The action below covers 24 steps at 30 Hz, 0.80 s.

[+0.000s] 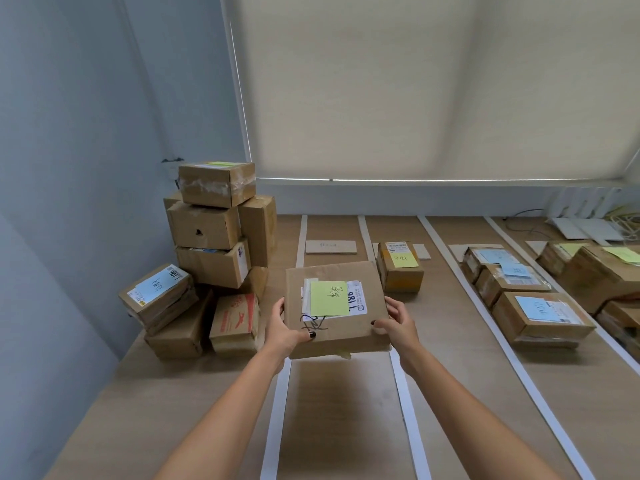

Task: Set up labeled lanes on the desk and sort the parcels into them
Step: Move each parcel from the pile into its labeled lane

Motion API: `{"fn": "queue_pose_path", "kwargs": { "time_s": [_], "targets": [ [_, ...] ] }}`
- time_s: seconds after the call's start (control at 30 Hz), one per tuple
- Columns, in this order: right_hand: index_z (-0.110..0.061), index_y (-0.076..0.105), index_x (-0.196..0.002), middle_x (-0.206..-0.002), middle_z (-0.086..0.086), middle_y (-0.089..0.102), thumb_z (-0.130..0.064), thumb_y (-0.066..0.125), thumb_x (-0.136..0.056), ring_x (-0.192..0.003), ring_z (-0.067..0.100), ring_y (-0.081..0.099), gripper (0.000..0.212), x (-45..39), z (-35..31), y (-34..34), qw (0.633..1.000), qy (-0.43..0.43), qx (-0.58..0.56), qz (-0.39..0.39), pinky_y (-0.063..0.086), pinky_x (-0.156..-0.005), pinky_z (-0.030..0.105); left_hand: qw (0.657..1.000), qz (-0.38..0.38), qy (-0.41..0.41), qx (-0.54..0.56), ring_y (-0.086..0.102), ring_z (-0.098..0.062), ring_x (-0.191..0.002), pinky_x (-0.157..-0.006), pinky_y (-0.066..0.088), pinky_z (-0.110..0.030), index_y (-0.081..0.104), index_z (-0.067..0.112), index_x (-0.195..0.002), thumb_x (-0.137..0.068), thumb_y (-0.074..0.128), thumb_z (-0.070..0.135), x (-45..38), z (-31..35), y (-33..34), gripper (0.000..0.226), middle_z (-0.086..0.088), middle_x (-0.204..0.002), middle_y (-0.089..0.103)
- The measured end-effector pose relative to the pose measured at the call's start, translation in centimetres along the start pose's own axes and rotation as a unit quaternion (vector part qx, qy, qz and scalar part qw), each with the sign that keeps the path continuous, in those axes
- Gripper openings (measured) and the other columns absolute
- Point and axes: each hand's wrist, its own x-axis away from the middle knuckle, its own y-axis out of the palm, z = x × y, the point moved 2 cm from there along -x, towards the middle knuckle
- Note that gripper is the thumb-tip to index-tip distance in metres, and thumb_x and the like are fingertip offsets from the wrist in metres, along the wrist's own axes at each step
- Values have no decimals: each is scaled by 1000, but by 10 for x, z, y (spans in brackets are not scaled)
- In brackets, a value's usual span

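Note:
I hold a flat cardboard parcel with a green sticky note above the leftmost lane of the wooden desk. My left hand grips its left edge, thumb on top. My right hand grips its right edge. White tape strips mark the lanes. A cardboard lane label lies at the far end of this lane. One parcel with a yellow note stands in the second lane. Three parcels with blue notes sit in the third lane.
A pile of unsorted cardboard parcels is stacked at the desk's left against the blue wall. More parcels with green notes fill the far right lane. Cables and white items lie at the back right. A roller blind covers the window.

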Motion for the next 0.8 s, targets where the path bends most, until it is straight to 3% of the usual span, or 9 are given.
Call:
{"fn": "queue_pose_path", "kwargs": {
  "time_s": [0.2, 0.33, 0.4, 0.53, 0.67, 0.8],
  "targets": [
    [-31, 45, -121, -107, -10, 59, 4, 60, -78, -102, 12, 54, 58, 2, 24, -8, 999, 12, -10, 30, 46, -67, 23, 1000, -10, 8, -9, 47, -12, -107, -81, 45, -22, 28, 20, -143, -60, 80, -11, -7, -17, 10, 103, -3, -141, 42],
    [-26, 49, -123, -115, -3, 59, -2, 63, -79, -107, 18, 54, 52, 3, 41, -19, 998, 27, 13, 47, 47, -73, 27, 1000, -8, -20, -4, 50, -3, -90, -60, 43, -8, 30, 21, -142, -63, 79, -5, 7, -33, 19, 96, 4, -123, 50],
    [-22, 51, -125, -118, 1, 59, -6, 66, -79, -106, 20, 54, 51, 3, 44, -25, 998, 29, 29, 49, 46, -72, 27, 999, 18, -33, 2, 48, -3, -90, -60, 42, -11, 34, 22, -140, -72, 74, 4, 11, -33, 24, 81, 9, -115, 48],
    [-17, 47, -131, -121, 3, 58, -18, 72, -78, -101, 17, 55, 58, 2, 42, -48, 997, 39, 53, 44, 47, -69, 24, 998, 21, -46, 28, 53, -16, -103, -71, 43, -24, 41, 20, -129, -86, 59, 12, 19, -21, 47, 48, -4, -127, 52],
    [-16, 47, -133, -120, 3, 58, -26, 71, -80, -99, 17, 54, 58, -3, 35, -93, 997, 26, 71, 35, 47, -69, 26, 999, 23, -43, 5, 56, -21, -105, -81, 47, -32, 38, 19, -126, -87, 57, 16, 31, -6, 91, 43, -3, -121, 52],
    [-17, 50, -131, -117, 3, 60, -23, 68, -82, -100, 17, 55, 52, -11, 29, -169, 996, 9, 86, 10, 49, -76, 30, 995, 85, -41, 21, 49, -2, -80, -58, 38, -23, 40, 22, -116, -89, 52, 16, 55, -1, 165, 30, 12, -94, 48]
  ]
}}
